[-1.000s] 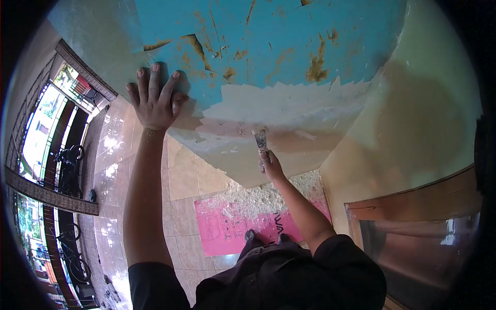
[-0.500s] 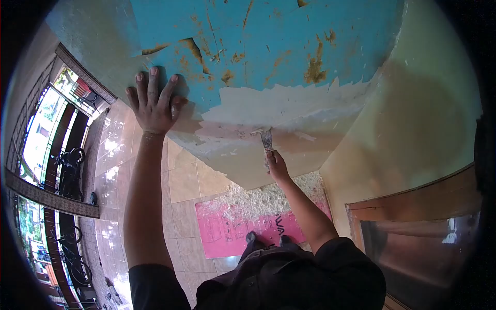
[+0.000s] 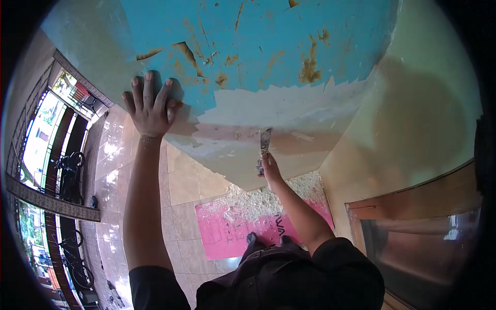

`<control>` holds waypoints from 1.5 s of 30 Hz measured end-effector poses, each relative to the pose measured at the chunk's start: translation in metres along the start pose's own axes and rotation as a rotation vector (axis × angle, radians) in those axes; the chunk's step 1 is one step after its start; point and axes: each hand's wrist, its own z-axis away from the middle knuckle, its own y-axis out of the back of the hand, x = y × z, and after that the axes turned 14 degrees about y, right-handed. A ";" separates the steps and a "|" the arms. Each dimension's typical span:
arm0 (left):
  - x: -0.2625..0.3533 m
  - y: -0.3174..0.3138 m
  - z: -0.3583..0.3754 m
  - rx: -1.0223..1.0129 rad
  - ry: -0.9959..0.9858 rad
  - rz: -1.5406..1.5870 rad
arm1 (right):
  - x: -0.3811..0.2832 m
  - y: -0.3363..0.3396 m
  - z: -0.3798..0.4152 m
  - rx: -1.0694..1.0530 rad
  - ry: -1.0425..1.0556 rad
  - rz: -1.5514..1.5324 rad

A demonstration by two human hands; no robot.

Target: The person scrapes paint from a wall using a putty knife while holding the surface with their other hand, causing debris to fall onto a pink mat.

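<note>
My right hand [image 3: 269,169] is closed round the handle of a paint scraper [image 3: 265,140]. The scraper's blade points up and lies at the scraped, pale band of the wall [image 3: 305,106]. Above that band the wall carries blue paint [image 3: 279,46], with brown gouged patches and a jagged lower edge. My left hand [image 3: 151,111] rests flat near the wall's left corner, fingers spread and pointing up, its tips beside the edge of the blue paint. Nothing is in it.
On the tiled floor [image 3: 181,181] lies a pink sheet [image 3: 222,240], covered in pale scrapings [image 3: 258,201], with my feet on it. A green side wall [image 3: 423,124] and a wood-framed window [image 3: 413,248] stand to the right. Bicycles [image 3: 75,258] are at the far left.
The scraper has turned more upright and my right hand has shifted slightly left and down. My left hand stays flat on the wall; the whole view has moved a little.
</note>
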 end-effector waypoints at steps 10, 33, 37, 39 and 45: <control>-0.003 -0.001 0.001 -0.016 0.001 -0.011 | 0.014 0.062 -0.026 0.096 0.318 0.342; -0.004 0.001 -0.001 -0.025 -0.053 -0.040 | -0.020 0.097 -0.025 0.181 0.391 0.596; -0.003 0.002 0.000 -0.026 -0.050 -0.048 | 0.010 0.109 -0.034 0.168 0.410 0.536; -0.001 0.002 -0.003 -0.010 -0.057 -0.046 | 0.019 0.108 -0.039 0.117 0.416 0.402; -0.002 0.002 -0.002 -0.019 -0.049 -0.057 | 0.026 0.053 -0.028 0.055 0.233 0.400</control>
